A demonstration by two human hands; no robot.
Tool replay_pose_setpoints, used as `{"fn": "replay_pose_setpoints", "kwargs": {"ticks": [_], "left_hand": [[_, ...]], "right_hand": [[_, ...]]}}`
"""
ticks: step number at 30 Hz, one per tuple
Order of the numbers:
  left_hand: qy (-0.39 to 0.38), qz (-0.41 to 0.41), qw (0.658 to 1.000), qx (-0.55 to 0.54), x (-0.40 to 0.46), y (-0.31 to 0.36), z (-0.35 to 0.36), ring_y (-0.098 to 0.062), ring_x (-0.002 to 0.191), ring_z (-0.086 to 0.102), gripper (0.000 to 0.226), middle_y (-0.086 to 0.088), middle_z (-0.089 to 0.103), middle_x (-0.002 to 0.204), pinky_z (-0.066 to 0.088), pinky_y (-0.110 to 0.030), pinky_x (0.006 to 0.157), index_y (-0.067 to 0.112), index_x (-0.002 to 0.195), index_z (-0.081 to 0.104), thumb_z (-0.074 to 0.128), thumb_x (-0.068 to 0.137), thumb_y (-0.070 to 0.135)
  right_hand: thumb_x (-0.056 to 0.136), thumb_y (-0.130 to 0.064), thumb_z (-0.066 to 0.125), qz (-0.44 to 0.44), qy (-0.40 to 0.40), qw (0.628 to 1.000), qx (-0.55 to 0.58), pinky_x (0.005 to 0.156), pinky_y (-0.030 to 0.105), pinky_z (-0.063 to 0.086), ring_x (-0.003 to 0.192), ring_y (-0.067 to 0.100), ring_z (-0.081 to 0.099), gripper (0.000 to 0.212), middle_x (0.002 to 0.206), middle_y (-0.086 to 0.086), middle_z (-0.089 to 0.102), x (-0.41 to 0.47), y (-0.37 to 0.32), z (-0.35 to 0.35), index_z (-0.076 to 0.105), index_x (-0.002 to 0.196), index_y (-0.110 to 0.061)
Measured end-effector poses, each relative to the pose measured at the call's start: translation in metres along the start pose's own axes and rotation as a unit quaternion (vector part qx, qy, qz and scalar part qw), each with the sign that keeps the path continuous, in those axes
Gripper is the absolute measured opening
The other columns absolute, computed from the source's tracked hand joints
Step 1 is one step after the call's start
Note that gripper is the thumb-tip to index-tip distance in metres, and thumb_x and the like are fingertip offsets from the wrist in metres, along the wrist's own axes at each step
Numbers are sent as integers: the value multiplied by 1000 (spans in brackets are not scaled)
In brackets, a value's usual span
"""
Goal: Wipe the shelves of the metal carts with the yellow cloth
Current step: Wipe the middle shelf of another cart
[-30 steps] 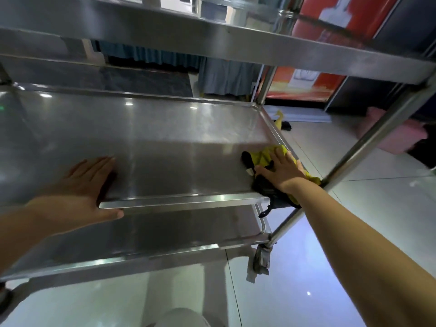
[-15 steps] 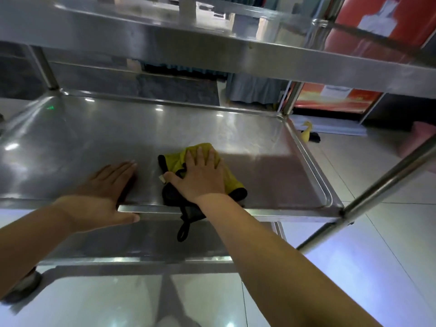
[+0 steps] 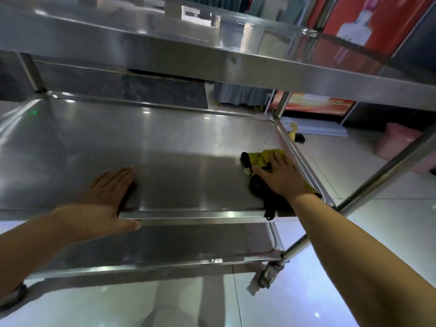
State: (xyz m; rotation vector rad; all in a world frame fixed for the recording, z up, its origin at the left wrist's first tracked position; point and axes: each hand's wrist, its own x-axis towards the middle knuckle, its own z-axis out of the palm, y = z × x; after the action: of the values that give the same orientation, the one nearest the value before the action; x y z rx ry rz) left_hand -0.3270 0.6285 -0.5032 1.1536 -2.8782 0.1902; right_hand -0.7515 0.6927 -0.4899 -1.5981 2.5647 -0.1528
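A steel cart fills the view, with a top shelf (image 3: 212,60), a middle shelf (image 3: 165,142) and a bottom shelf (image 3: 165,246). The yellow cloth (image 3: 262,158), with black edging and a black loop hanging over the front rim, lies at the middle shelf's right end. My right hand (image 3: 280,177) presses flat on the cloth, fingers spread. My left hand (image 3: 106,197) rests palm down on the middle shelf's front left, thumb hooked under the front rim, holding nothing.
A slanted steel post (image 3: 382,171) rises at the cart's near right corner, with a caster (image 3: 266,277) below it. Glossy white floor tiles lie around. A small yellow and black item (image 3: 296,135) and a pink object (image 3: 401,145) sit on the floor beyond.
My right hand slid the cloth from the shelf's right end to the middle, then back to the right end. My left hand stayed planted on the front rim.
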Motion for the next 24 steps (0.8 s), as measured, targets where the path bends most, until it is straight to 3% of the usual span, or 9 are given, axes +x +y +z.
{"fn": "replay_pose_setpoints", "kwargs": {"ticks": [5, 9, 14, 20, 24], "left_hand": [[1, -1, 999, -42, -2, 1, 2, -28, 122, 35, 106, -27, 53, 131, 10, -17, 107, -9, 132, 42, 44, 62, 71], [14, -4, 997, -71, -2, -5, 4, -24, 130, 29, 114, -20, 44, 142, 7, -20, 109, -1, 143, 28, 45, 63, 77], [43, -1, 996, -84, -2, -9, 15, -16, 142, 10, 121, -6, 16, 156, 0, -26, 114, 8, 151, 5, 42, 64, 83], [32, -21, 993, -113, -4, -8, 10, -20, 133, 21, 122, -17, 38, 146, 1, -19, 110, 2, 147, 22, 48, 56, 81], [25, -43, 990, -129, -3, -9, 11, -20, 132, 22, 130, -16, 39, 146, -2, -16, 110, 2, 146, 22, 48, 48, 83]], "right_hand": [[91, -63, 31, 110, 24, 994, 14, 116, 52, 13, 146, 30, 7, 70, 160, 3, 12, 11, 5, -6, 22, 150, -26], [88, -69, 31, 118, 18, 993, 21, 115, 57, 11, 144, 34, 10, 76, 158, 10, 14, 15, -38, -1, 20, 150, -26], [84, -77, 31, 11, -6, 1000, -1, 115, 56, 9, 146, 33, 6, 84, 161, 6, 9, 30, -125, 13, 15, 152, -30], [97, -54, 34, -172, -54, 984, -4, 118, 51, 3, 148, 28, -4, 64, 162, -2, 0, 13, -228, 29, 12, 153, -33], [98, -43, 42, -263, -60, 963, 18, 118, 41, 1, 148, 20, -3, 60, 162, -6, 5, -19, -234, 34, 17, 152, -33]]}}
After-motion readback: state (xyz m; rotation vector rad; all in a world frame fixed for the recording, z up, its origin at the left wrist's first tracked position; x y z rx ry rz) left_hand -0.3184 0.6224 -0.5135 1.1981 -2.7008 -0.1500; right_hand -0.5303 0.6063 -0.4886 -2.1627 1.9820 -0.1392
